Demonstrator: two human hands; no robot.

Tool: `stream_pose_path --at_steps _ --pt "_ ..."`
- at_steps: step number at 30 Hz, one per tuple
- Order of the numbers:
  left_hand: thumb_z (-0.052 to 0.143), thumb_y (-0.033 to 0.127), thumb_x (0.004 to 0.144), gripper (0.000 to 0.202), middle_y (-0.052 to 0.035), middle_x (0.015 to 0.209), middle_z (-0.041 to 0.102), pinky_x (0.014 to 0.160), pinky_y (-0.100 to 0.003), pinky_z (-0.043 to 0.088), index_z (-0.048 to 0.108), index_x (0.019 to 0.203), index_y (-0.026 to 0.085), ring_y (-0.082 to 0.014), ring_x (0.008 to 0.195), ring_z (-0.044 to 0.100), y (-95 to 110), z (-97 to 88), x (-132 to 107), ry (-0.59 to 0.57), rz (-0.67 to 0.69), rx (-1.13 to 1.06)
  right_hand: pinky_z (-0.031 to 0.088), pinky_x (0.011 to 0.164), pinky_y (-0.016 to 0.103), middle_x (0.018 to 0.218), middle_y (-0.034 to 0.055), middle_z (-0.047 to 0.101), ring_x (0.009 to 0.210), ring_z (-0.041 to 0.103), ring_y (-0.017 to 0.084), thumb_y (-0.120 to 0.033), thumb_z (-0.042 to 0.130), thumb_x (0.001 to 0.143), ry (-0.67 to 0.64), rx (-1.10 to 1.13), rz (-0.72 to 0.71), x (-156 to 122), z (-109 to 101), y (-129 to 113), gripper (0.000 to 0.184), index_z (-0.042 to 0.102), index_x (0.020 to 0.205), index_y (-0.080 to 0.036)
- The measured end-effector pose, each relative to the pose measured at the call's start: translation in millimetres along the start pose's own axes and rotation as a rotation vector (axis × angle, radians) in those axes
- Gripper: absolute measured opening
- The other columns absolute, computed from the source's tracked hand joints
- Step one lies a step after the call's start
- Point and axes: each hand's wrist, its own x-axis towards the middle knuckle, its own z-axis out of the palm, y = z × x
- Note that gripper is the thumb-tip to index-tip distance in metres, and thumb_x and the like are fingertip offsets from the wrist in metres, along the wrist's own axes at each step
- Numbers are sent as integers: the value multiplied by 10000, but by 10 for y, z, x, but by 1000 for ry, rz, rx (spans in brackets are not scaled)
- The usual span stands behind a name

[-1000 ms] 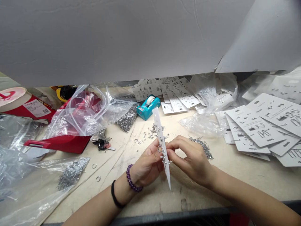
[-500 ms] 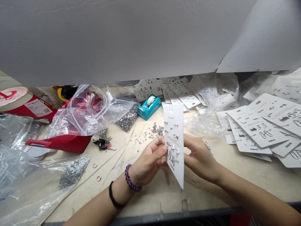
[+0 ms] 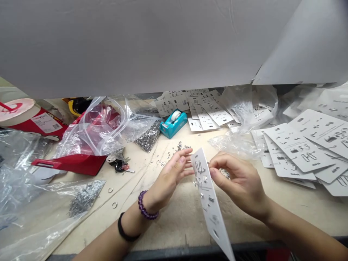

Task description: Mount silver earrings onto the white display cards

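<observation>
One broad grey-white panel (image 3: pixel 152 43) spans the back, its lower edge hanging over the far side of a pale wooden worktable (image 3: pixel 174 232). Across the left of that wood spreads a large clear plastic bag (image 3: pixel 38 232), its slanting edge running toward the front. White rectangular cards with silver jewellery (image 3: pixel 301 148) fan out, overlapping, at the right; wood shows between their corners and my right forearm. A red plastic scoop (image 3: pixel 73 165) lies well apart on the left.

My right hand (image 3: pixel 241 186) pinches a silver-studded white card (image 3: pixel 208 210) between thumb and forefinger, at its right edge. That card stands tilted before me, slotted end down, its lowest corner overlapping the table's dark front edge in view. My left hand (image 3: pixel 165 183) is unclenched, fingers spread beside the card's left edge; I cannot tell whether they touch it. Wood shows between my left forearm and the card, leaving sideways room.

Beyond stands a teal tape dispenser (image 3: pixel 174 127). Tiny silver metal pieces (image 3: pixel 179 146) are scattered just past my left fingertips.
</observation>
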Motion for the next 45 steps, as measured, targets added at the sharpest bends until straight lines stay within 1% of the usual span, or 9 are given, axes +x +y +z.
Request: stream_pose_path --at_steps 3,8,17,21,25,27,32,38,45 --pt "428 458 841 376 -88 965 590 861 -360 381 527 1070 176 -196 914 538 -10 9 -7 -133 -100 -70 457 603 232 721 0 576 670 555 95 -96 533 792 8 -3 -29 -12 11 -17 76 558 775 -165" --pt "474 419 829 280 -40 838 556 766 -300 384 559 921 168 -155 788 508 -6 26 -14 -70 9 -30 447 583 208 706 -2 582 643 549 82 -79 545 781 -20 -56 -105 -30 49 -29 81 563 779 -158" --pt "464 348 839 206 -3 713 460 675 -236 365 509 773 159 -95 627 420 -56 33 -28 -115 -62 -246 472 616 223 735 20 627 681 585 106 -100 563 782 -38 -52 -198 -55 121 -22 72 585 824 -155" --pt "524 348 805 210 5 677 430 676 -230 373 490 715 162 -102 642 434 -38 28 -46 -166 -99 -394 471 630 242 750 14 615 702 577 112 -139 518 821 -72 4 -148 -65 102 -6 66 571 817 -179" --pt "630 344 721 243 11 651 405 790 -270 379 479 674 160 -123 716 452 -46 25 -57 -238 -138 -478 459 568 232 700 -1 545 628 536 91 -190 359 903 -70 141 9 -44 104 9 225 490 720 -190" --pt "652 343 698 255 15 637 402 795 -270 376 476 668 161 -120 701 450 -58 29 -59 -279 -136 -490 473 585 240 718 0 536 650 541 92 -199 327 915 -119 218 67 -32 122 7 221 451 732 -193" --pt "644 348 697 271 16 598 407 681 -229 363 463 627 158 -103 618 415 -69 55 -63 -307 -120 -477 509 652 268 834 3 539 736 580 98 -180 460 872 -175 380 155 -39 189 26 29 479 857 -195" --pt "677 303 658 266 16 562 406 622 -214 342 465 595 156 -100 587 397 -26 73 -82 -299 -131 -459 484 635 241 769 -12 503 727 531 90 -153 610 777 -31 295 135 -67 236 106 55 620 776 -207" --pt "663 240 660 248 27 556 399 542 -180 300 441 597 150 -69 520 331 -19 77 -90 -278 -150 -429 474 606 246 738 -9 537 697 526 98 -147 594 789 -21 281 92 -66 265 88 61 619 780 -202"
